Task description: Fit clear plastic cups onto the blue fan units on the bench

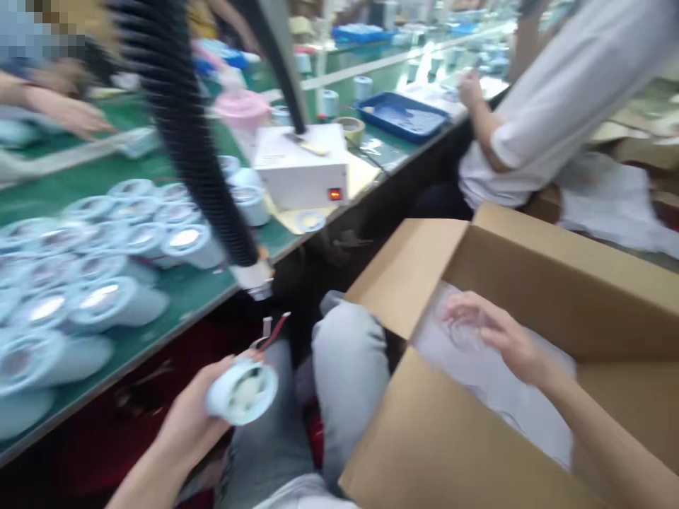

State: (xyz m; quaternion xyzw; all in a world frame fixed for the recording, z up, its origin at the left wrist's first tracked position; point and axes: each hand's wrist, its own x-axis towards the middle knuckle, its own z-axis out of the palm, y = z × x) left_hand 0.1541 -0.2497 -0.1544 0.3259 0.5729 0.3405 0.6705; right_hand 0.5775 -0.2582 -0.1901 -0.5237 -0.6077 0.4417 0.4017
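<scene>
My left hand (194, 413) is closed around a small pale blue round part (241, 392) with a white middle and red and white wires sticking up from it, held over my lap. My right hand (491, 332) reaches into an open cardboard box (424, 431) at my right knee. Its fingers are curled on a clear round piece (464, 332) lying among white plastic bags (493, 382) inside the box. The picture is blurred by motion.
Several pale blue round parts (100, 254) lie on the green bench (191, 286) at left. A black ribbed hose (185, 134) hangs over it. A white box with a red light (302, 166) stands behind. A person in white (552, 92) sits at right; another's hand (68, 113) rests far left.
</scene>
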